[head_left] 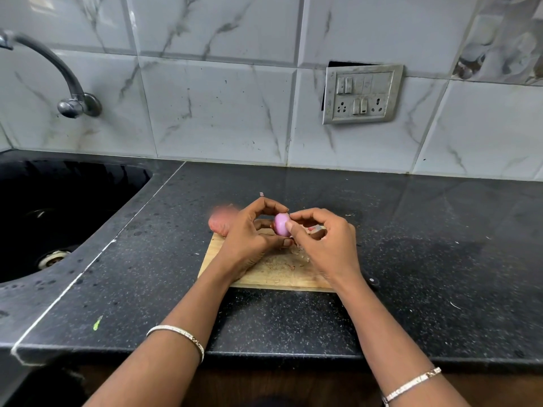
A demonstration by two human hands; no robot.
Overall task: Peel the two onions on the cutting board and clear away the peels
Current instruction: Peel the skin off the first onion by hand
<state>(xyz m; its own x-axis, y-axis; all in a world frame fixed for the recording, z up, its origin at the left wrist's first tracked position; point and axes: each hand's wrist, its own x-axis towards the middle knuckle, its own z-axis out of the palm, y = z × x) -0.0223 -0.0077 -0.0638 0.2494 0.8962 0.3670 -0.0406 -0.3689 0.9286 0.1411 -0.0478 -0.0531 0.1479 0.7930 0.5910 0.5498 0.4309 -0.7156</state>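
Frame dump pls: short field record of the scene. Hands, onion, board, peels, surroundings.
left hand: holds onion above the board
right hand: thumb and forefinger pinch the onion's right side
onion: visible side smooth, pale pink
cutting board: wooden, on black counter
peel scraps: scattered on board under the hands
reddish lump: blurred, at board's far left corner; possibly the second onion
sink: left of the board

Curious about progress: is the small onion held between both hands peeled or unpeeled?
Peeled, where visible: the small pale-pink onion shows smooth, glossy flesh, no papery skin. Its back is hidden.
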